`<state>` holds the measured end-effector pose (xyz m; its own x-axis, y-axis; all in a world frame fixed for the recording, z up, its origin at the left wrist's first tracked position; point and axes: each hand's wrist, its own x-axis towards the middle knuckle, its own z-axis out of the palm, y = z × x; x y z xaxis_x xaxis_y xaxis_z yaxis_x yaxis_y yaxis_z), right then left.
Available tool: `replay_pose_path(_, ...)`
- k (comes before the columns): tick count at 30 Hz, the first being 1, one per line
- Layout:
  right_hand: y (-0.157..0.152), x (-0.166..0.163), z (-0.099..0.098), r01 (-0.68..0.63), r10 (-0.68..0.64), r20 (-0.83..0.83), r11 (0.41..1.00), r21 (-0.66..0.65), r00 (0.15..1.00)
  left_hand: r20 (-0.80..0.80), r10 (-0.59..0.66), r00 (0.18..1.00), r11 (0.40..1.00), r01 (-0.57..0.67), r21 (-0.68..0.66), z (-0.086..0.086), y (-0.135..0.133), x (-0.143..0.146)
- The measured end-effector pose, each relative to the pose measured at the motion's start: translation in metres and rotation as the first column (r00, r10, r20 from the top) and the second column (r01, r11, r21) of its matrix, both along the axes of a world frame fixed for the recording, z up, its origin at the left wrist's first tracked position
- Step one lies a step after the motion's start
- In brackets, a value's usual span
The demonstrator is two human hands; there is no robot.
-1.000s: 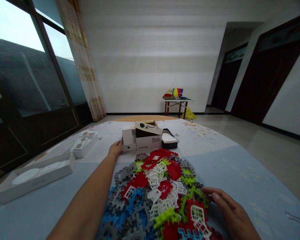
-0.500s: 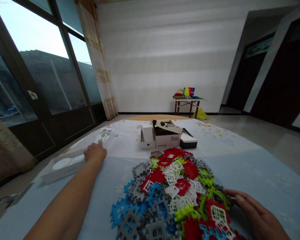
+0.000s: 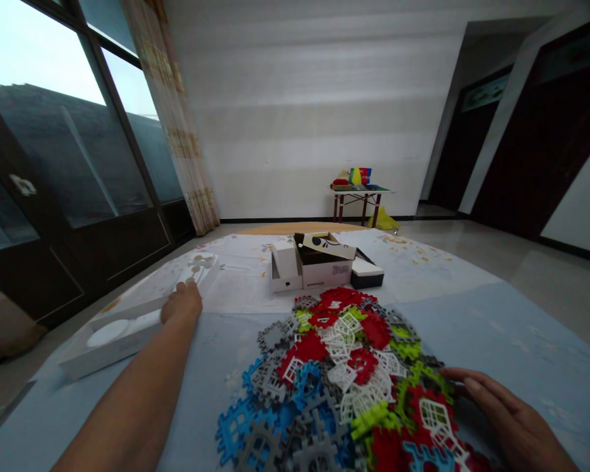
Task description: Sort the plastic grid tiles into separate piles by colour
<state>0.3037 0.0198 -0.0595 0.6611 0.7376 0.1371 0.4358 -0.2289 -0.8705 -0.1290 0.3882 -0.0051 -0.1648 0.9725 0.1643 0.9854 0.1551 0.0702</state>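
Observation:
My left hand (image 3: 183, 303) reaches forward to the long shallow white box (image 3: 128, 347) at the left. Its fingers curl over the box's side near the middle, and the fingertips are partly hidden. A round white shape (image 3: 108, 333) lies in the box's near part, with brown round spots at the far end. My right hand (image 3: 511, 410) rests at the right edge of a heap of toothed plastic building pieces (image 3: 344, 367), fingers stretched out and touching it. Red, white, grey, blue and green pieces overlap in the heap.
Behind the heap stand an open white carton (image 3: 327, 270), a smaller white box (image 3: 286, 275) and a black-and-white box (image 3: 368, 272). They share the cloth-covered table (image 3: 472, 328). A small side table (image 3: 361, 192) with colourful things stands by the wall.
The view has turned slightly to the right, so the surroundings sit further left. Both hands keep nearly the same places at the white box and the heap.

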Motion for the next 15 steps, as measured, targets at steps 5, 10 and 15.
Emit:
replay_pose_path(5, 0.002, 0.000, 0.002, -0.022, 0.022, -0.016, 1.000, -0.010, 1.000, -0.045, -0.156, 0.987, 0.987, 0.157, 0.021, 0.002, -0.018, 0.027)
replay_pose_path(10, 0.003, 0.000, 0.001, -0.047, 0.048, -0.024, 0.998, 0.045, 0.999, -0.081, -0.321, 0.944, 0.945, 0.325, 0.043, 0.000, -0.030, 0.078)
replay_pose_path(15, 0.003, -0.002, 0.002, -0.036, 0.038, -0.048, 0.998, 0.052, 0.998, -0.115, -0.498, 0.859, 0.861, 0.506, 0.046, -0.004, -0.036, 0.115)
